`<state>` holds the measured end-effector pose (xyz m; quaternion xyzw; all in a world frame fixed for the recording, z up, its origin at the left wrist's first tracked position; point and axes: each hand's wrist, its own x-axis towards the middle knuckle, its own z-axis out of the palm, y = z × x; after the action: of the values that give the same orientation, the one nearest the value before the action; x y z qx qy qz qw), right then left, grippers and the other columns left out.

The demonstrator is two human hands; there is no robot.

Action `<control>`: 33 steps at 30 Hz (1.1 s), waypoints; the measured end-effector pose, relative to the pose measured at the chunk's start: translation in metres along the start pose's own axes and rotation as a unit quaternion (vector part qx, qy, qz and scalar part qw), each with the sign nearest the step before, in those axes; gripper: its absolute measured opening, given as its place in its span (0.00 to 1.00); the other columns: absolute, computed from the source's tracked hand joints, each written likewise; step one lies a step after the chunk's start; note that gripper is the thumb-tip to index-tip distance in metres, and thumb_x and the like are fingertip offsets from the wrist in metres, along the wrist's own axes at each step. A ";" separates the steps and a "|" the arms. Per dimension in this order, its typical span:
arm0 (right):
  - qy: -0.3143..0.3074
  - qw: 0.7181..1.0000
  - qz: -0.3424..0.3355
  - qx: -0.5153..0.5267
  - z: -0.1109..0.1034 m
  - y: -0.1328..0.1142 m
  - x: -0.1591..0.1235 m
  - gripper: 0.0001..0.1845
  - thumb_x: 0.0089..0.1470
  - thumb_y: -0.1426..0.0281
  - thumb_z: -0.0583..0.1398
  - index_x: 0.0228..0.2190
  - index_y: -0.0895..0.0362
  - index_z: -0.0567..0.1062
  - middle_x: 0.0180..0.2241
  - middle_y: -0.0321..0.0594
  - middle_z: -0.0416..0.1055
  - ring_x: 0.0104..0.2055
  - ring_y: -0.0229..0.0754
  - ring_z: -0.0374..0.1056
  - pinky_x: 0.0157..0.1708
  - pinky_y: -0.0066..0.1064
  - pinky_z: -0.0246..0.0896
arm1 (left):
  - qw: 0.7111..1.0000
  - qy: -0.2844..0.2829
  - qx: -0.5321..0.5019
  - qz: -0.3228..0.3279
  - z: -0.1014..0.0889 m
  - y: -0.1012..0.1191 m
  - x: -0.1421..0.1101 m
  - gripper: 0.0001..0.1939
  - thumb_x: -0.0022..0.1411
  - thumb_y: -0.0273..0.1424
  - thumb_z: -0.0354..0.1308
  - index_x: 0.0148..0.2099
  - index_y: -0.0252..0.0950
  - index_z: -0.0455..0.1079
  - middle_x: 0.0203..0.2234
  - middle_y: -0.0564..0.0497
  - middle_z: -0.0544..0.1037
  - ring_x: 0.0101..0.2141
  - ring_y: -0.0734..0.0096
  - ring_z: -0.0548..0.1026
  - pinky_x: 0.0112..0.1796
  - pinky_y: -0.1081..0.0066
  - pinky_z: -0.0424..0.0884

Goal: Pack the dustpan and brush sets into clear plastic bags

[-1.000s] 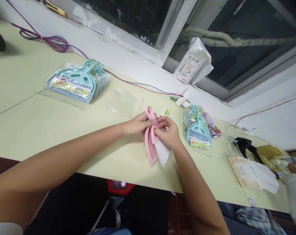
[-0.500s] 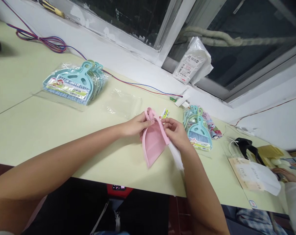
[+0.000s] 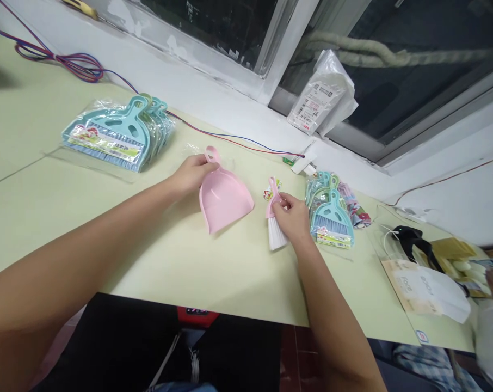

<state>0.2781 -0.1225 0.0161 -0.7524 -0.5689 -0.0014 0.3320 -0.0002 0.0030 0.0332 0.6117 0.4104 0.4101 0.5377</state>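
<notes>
A pink dustpan (image 3: 225, 198) is gripped at its handle by my left hand (image 3: 194, 173), its pan facing me and its lip slanting toward the lower right. To its right, my right hand (image 3: 292, 216) pinches a small pink hand brush (image 3: 277, 231) with white bristles pointing down. The two pieces are apart. Behind the brush handle lies a printed card label (image 3: 267, 193), partly covered. A clear plastic bag (image 3: 191, 149) lies behind the dustpan, mostly hidden by it and my left hand.
Packaged turquoise dustpan sets stand in a stack (image 3: 108, 133) at the left and in another stack (image 3: 331, 215) at the right. A coiled cable (image 3: 73, 65) runs along the wall. Farther right are a paper face packet (image 3: 426, 291) and another person's sleeve (image 3: 491, 332).
The brush has come away from the dustpan. My left hand has carried the dustpan left and upward, turning its pan toward me; my right hand holds the brush apart at the right.
</notes>
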 end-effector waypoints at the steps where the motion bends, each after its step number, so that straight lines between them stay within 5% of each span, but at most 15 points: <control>1: -0.006 1.000 -0.013 -0.027 0.001 0.000 -0.001 0.20 0.51 0.63 0.59 0.44 0.53 0.81 0.32 0.39 0.76 0.36 0.47 0.67 0.42 0.39 0.61 | 1.000 0.005 0.009 0.001 -0.002 -0.001 0.002 0.13 0.58 0.39 0.61 0.37 0.34 0.75 0.31 0.48 0.78 0.32 0.65 0.75 0.33 0.69 0.67; 5: -0.063 0.986 -0.030 -0.148 0.004 0.001 -0.004 0.15 0.54 0.63 0.58 0.37 0.53 0.82 0.30 0.44 0.74 0.38 0.51 0.66 0.43 0.41 0.58 | 0.998 -0.031 0.053 -0.018 -0.013 -0.002 0.004 0.13 0.56 0.39 0.61 0.36 0.34 0.75 0.30 0.48 0.78 0.30 0.65 0.75 0.31 0.68 0.67; 9: -0.107 0.968 -0.030 -0.227 0.010 -0.003 -0.007 0.18 0.57 0.64 0.57 0.44 0.54 0.81 0.35 0.51 0.76 0.44 0.58 0.66 0.44 0.46 0.57 | 0.988 -0.088 0.127 -0.033 -0.017 -0.002 0.003 0.15 0.55 0.42 0.63 0.36 0.35 0.77 0.30 0.47 0.79 0.30 0.61 0.76 0.30 0.67 0.67; 14: -0.108 0.963 -0.044 -0.242 0.011 -0.008 -0.011 0.24 0.58 0.65 0.56 0.55 0.52 0.76 0.40 0.53 0.76 0.47 0.60 0.65 0.46 0.46 0.56 | 0.953 -0.060 0.291 0.051 -0.006 -0.009 -0.002 0.19 0.55 0.46 0.63 0.43 0.39 0.78 0.33 0.48 0.82 0.33 0.58 0.78 0.32 0.68 0.66; 19: -0.093 0.968 -0.047 -0.229 0.012 -0.009 -0.013 0.25 0.60 0.66 0.55 0.56 0.55 0.74 0.44 0.54 0.74 0.48 0.59 0.65 0.46 0.45 0.57 | 0.925 -0.038 0.361 0.110 0.003 -0.011 -0.008 0.19 0.58 0.45 0.61 0.48 0.41 0.76 0.37 0.48 0.83 0.38 0.55 0.78 0.36 0.66 0.67; 26: -0.015 0.991 -0.058 -0.117 0.014 -0.005 -0.011 0.21 0.60 0.67 0.54 0.51 0.58 0.77 0.43 0.52 0.75 0.50 0.55 0.66 0.54 0.46 0.57 | 0.929 0.068 0.323 0.167 -0.003 -0.001 -0.009 0.16 0.65 0.40 0.54 0.48 0.39 0.76 0.38 0.47 0.82 0.38 0.58 0.77 0.42 0.64 0.68; 30: 0.051 0.996 -0.008 0.068 0.020 0.004 -0.003 0.21 0.57 0.65 0.55 0.51 0.58 0.73 0.46 0.49 0.75 0.51 0.50 0.68 0.54 0.44 0.62 | 0.934 0.137 0.270 0.189 -0.012 -0.004 -0.003 0.17 0.65 0.38 0.54 0.52 0.38 0.74 0.47 0.44 0.78 0.44 0.58 0.75 0.44 0.65 0.68; 33: 0.095 0.972 0.057 0.206 0.024 0.010 0.004 0.19 0.55 0.63 0.56 0.47 0.57 0.72 0.47 0.48 0.74 0.51 0.46 0.70 0.51 0.41 0.66 | 0.945 0.158 0.229 0.173 -0.018 -0.007 0.002 0.16 0.65 0.37 0.54 0.52 0.39 0.73 0.52 0.44 0.75 0.45 0.60 0.73 0.43 0.67 0.68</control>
<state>0.2789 -0.1086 -0.0063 -0.6952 -0.4793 0.0633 0.5319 -0.0173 0.0114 0.0278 0.7076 0.4606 0.4831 0.2318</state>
